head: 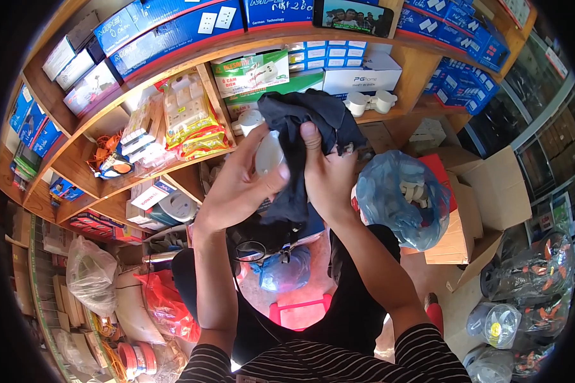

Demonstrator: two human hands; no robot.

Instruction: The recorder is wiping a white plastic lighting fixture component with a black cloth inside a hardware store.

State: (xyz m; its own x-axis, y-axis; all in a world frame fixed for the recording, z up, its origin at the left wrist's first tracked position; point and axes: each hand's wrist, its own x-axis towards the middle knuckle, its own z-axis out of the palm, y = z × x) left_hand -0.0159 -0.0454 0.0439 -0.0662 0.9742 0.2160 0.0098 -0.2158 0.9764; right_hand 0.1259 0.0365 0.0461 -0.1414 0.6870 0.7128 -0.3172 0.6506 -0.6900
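My left hand point(234, 186) grips a round, whitish plastic piece point(269, 154) between thumb and fingers. Part of this piece is hidden behind my thumb and a dark cloth. My right hand point(329, 179) clutches the dark cloth point(294, 107), thumb on top, and the cloth hangs down between both hands against the plastic piece. Just beyond my left fingers, a white plastic fitting point(249, 120) stands at the shelf's edge. Past my right hand, two more white fittings point(357, 103) sit side by side on the shelf.
Wooden shelves point(187, 55) hold boxed electrical goods and a phone point(354, 18) playing a video. At my right, a blue plastic bag point(388, 210) containing white pieces rests by an opened cardboard box point(490, 191). A knotted bag point(285, 273) lies between my legs; wrapped fans point(500, 325) stand lower right.
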